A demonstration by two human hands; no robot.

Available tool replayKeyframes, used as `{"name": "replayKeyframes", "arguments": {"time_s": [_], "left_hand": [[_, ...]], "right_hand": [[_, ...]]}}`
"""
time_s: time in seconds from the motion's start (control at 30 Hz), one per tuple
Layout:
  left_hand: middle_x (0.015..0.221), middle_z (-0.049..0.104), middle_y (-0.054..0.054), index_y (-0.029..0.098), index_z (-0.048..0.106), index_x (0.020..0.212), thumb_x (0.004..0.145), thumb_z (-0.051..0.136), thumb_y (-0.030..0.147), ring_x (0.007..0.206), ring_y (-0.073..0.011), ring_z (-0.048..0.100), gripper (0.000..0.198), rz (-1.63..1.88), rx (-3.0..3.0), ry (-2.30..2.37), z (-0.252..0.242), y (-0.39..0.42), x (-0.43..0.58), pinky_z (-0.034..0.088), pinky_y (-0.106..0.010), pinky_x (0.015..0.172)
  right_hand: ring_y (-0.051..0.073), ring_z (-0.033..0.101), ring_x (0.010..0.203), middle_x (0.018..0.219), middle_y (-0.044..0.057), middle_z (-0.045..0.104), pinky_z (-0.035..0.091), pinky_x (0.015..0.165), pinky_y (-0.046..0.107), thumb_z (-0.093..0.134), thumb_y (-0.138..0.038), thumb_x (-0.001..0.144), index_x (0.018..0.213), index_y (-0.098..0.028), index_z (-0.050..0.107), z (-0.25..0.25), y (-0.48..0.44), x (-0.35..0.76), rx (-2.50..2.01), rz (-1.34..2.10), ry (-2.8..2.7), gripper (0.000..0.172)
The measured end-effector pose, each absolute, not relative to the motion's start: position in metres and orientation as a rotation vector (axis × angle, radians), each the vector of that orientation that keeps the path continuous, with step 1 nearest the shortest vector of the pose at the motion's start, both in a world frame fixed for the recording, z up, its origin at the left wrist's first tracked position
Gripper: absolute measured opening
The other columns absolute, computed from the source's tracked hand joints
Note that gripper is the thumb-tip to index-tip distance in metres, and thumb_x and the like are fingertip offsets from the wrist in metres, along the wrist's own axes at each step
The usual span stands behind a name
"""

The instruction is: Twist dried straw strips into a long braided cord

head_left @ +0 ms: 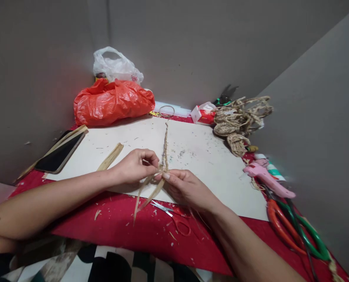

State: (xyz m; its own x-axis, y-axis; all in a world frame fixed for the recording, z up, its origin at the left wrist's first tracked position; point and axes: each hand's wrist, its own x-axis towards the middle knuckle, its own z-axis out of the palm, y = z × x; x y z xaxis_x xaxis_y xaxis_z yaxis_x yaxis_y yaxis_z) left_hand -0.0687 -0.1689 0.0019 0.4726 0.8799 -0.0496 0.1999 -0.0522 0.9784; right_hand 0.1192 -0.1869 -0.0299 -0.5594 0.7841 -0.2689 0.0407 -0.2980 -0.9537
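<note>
A thin braided cord of dried leaf fibre [165,143] lies along a white board [192,156], running away from me. My left hand [134,166] pinches its near end from the left. My right hand [186,188] pinches the same spot from the right. Both hands are closed on the loose strands [146,194], which hang down over the red cloth [127,227]. Small red-handled scissors [174,217] lie just under my right hand.
A red plastic bag [112,102] and a white bag [117,66] sit at the back. A dark phone [59,154] and a leaf strip [111,156] lie on the left. On the right are bundles of twine [239,119], a pink glue gun [266,178] and large scissors [294,231].
</note>
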Motion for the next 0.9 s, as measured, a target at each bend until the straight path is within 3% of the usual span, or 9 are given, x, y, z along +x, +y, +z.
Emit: {"name": "replayKeyframes", "arguments": {"time_s": [0.1,0.27,0.47,0.67,0.9], "left_hand": [[0.073,0.059,0.000,0.015,0.049,0.066,0.069,0.054,0.016,0.070,-0.0089,0.054,0.006,0.666,1.504,0.851,-0.002,-0.165,-0.068,0.041,-0.026,0.070],[0.057,0.052,0.003,0.017,0.045,0.075,0.073,0.046,0.014,0.050,-0.0064,0.046,0.004,0.509,1.373,0.752,-0.008,-0.165,-0.064,0.034,-0.022,0.051],[0.062,0.056,0.002,0.016,0.045,0.074,0.073,0.047,0.012,0.060,-0.0078,0.051,0.005,0.563,1.518,0.769,-0.008,-0.163,-0.064,0.040,-0.024,0.061],[0.061,0.059,0.002,0.016,0.046,0.087,0.078,0.048,0.018,0.056,-0.0077,0.052,0.010,0.583,1.473,0.764,-0.007,-0.162,-0.067,0.038,-0.023,0.058],[0.056,0.055,0.002,0.012,0.056,0.080,0.077,0.055,0.025,0.044,-0.0035,0.036,0.013,0.426,1.488,0.827,-0.004,-0.154,-0.072,0.025,-0.021,0.046]], "right_hand": [[0.005,0.017,0.039,0.043,-0.010,0.024,0.012,0.039,0.021,0.049,-0.042,0.086,0.086,-0.014,0.061,-0.032,-0.186,0.120,-0.990,1.973,-1.421,0.030],[0.005,0.017,0.039,0.044,-0.010,0.026,0.013,0.037,0.020,0.048,-0.041,0.087,0.080,-0.015,0.059,-0.029,-0.186,0.122,-0.948,2.032,-1.414,0.029],[0.005,0.016,0.038,0.043,-0.010,0.024,0.011,0.037,0.021,0.047,-0.040,0.088,0.087,-0.014,0.062,-0.029,-0.185,0.123,-0.952,2.053,-1.441,0.030],[0.005,0.016,0.038,0.043,-0.010,0.024,0.012,0.038,0.021,0.049,-0.041,0.087,0.084,-0.014,0.061,-0.030,-0.184,0.123,-0.968,2.056,-1.428,0.029],[0.005,0.017,0.038,0.044,-0.010,0.024,0.012,0.037,0.021,0.048,-0.042,0.087,0.086,-0.013,0.061,-0.027,-0.184,0.122,-0.972,2.076,-1.445,0.032]]}}
